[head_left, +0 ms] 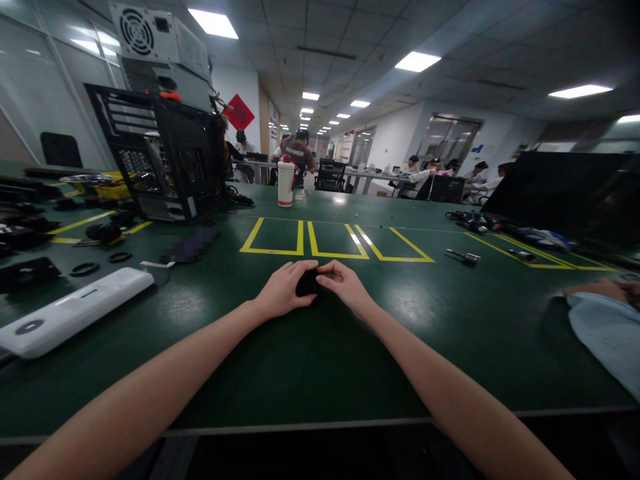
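My left hand (pixel 286 288) is wrapped around a small black object (pixel 307 283) low over the green table (pixel 320 367). Thumb and fingers hold it from the left, and most of its shape is hidden, so its kind does not show. On its right side, my right hand (pixel 345 285) has thumb and fingertips pinched together at the object's upper edge. Whether those fingertips grip the black object or some smaller part on it cannot be made out. Just beyond both hands lie yellow tape outlines (pixel 340 255) on the tabletop.
To the left are a white power strip (pixel 75 310), black rings (pixel 85 269) and an open computer case (pixel 165 153). A white cup (pixel 285 181) stands at the back. Metal tool pieces (pixel 463 257) lie right of the tape. A co-worker's sleeve (pixel 605 333) rests at the right edge.
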Demonstrator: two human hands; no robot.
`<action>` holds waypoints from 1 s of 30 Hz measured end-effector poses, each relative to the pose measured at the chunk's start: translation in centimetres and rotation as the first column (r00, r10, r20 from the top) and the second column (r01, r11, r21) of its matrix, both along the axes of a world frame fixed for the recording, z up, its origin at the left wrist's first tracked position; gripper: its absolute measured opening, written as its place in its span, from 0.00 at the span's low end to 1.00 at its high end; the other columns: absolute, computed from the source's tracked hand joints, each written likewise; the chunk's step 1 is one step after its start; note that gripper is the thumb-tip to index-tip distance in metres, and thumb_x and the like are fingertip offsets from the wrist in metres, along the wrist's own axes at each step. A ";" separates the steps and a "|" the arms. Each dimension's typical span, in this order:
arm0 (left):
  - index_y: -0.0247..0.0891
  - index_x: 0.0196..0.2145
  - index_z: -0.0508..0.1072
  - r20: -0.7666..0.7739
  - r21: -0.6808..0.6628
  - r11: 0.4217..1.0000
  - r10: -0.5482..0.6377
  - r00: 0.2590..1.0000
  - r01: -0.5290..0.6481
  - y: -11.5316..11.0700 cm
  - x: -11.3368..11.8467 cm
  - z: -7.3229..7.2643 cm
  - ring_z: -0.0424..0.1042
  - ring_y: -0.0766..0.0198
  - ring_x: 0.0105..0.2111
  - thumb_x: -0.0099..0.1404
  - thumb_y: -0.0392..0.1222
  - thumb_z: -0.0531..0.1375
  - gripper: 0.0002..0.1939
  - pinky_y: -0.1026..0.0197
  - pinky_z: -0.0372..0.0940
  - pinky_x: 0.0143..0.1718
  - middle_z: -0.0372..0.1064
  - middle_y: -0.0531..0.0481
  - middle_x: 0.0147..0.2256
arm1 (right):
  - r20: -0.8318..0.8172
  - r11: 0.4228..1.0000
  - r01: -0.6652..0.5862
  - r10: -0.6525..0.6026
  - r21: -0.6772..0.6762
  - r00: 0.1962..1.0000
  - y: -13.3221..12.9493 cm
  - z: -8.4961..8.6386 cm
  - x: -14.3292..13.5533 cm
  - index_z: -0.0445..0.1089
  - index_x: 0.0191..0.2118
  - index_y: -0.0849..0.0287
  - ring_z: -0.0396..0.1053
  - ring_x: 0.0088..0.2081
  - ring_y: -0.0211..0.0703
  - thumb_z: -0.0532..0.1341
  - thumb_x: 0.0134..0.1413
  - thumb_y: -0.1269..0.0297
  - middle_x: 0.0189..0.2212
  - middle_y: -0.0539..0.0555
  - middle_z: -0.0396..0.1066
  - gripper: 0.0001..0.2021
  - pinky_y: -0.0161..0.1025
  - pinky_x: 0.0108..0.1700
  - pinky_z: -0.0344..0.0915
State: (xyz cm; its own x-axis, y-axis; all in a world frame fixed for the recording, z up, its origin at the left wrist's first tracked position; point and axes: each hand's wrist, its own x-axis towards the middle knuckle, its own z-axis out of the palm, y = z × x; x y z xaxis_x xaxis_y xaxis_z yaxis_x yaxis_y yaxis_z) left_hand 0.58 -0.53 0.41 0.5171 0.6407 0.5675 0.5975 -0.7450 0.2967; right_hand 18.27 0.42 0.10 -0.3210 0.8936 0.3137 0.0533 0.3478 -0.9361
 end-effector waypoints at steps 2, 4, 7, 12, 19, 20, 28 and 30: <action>0.43 0.52 0.54 -0.001 0.001 1.000 0.001 1.000 -0.001 0.0 0.0 0.0 0.63 0.57 0.46 0.52 0.41 0.61 0.31 0.52 0.62 0.45 0.60 0.48 0.49 | 0.035 0.999 0.025 -0.024 -0.024 0.999 0.2 -0.1 0.1 0.65 0.39 0.58 0.66 0.40 0.40 0.61 0.43 0.63 0.37 0.52 0.67 0.13 0.43 0.48 0.60; 0.43 0.52 0.54 -0.003 -0.004 1.000 0.003 1.000 -0.003 -0.1 0.0 0.0 0.63 0.57 0.45 0.52 0.41 0.61 0.31 0.52 0.62 0.45 0.61 0.48 0.49 | 0.067 0.997 0.024 -0.019 -0.071 0.998 0.3 -0.2 0.2 0.64 0.41 0.58 0.66 0.41 0.40 0.61 0.44 0.62 0.39 0.54 0.66 0.16 0.45 0.48 0.60; 0.43 0.52 0.54 -0.003 -0.007 1.000 0.002 1.000 -0.002 -0.1 0.0 0.1 0.63 0.56 0.45 0.52 0.41 0.61 0.31 0.52 0.62 0.45 0.61 0.48 0.49 | 0.082 0.994 -0.016 0.025 -0.107 0.996 0.2 -0.1 0.4 0.64 0.40 0.58 0.66 0.39 0.40 0.62 0.41 0.63 0.38 0.53 0.66 0.16 0.45 0.47 0.61; 0.42 0.52 0.54 -0.004 -0.001 1.000 -0.002 1.000 0.002 0.0 0.0 0.1 0.63 0.56 0.46 0.52 0.41 0.61 0.31 0.53 0.62 0.44 0.61 0.47 0.49 | 0.062 0.997 -0.050 0.054 -0.054 0.997 0.0 0.1 0.4 0.63 0.37 0.57 0.65 0.41 0.40 0.63 0.40 0.64 0.37 0.51 0.66 0.15 0.43 0.46 0.62; 0.41 0.52 0.54 -0.010 0.017 1.000 -0.007 1.000 0.008 0.0 0.0 0.0 0.62 0.57 0.48 0.51 0.41 0.61 0.31 0.53 0.58 0.49 0.60 0.47 0.50 | 0.041 1.000 0.005 -0.004 -0.016 0.999 0.1 -0.1 -0.1 0.63 0.37 0.58 0.66 0.39 0.39 0.62 0.42 0.66 0.35 0.51 0.65 0.13 0.43 0.45 0.62; 0.41 0.52 0.54 -0.015 0.017 1.000 -0.006 1.000 0.007 0.0 0.0 0.1 0.61 0.57 0.48 0.51 0.41 0.61 0.31 0.53 0.58 0.50 0.60 0.47 0.50 | 0.049 1.000 0.008 -0.007 -0.022 0.999 0.1 -0.1 -0.1 0.63 0.39 0.59 0.66 0.39 0.39 0.62 0.42 0.66 0.35 0.52 0.65 0.14 0.43 0.45 0.62; 0.41 0.52 0.53 -0.040 0.014 1.000 0.003 0.999 -0.003 0.1 0.0 -0.1 0.61 0.56 0.48 0.51 0.39 0.61 0.32 0.51 0.59 0.48 0.59 0.46 0.50 | 0.066 0.997 -0.019 0.024 -0.072 0.998 0.1 -0.3 0.1 0.60 0.38 0.57 0.66 0.39 0.40 0.65 0.35 0.69 0.37 0.51 0.63 0.20 0.45 0.45 0.63; 0.42 0.52 0.53 -0.036 0.013 1.000 0.005 0.999 -0.005 0.2 0.0 -0.1 0.62 0.56 0.48 0.51 0.38 0.60 0.32 0.51 0.59 0.47 0.59 0.46 0.50 | 0.057 0.995 -0.034 0.040 -0.094 0.998 0.0 -0.3 0.2 0.60 0.38 0.56 0.66 0.39 0.40 0.66 0.34 0.68 0.36 0.50 0.63 0.21 0.45 0.44 0.63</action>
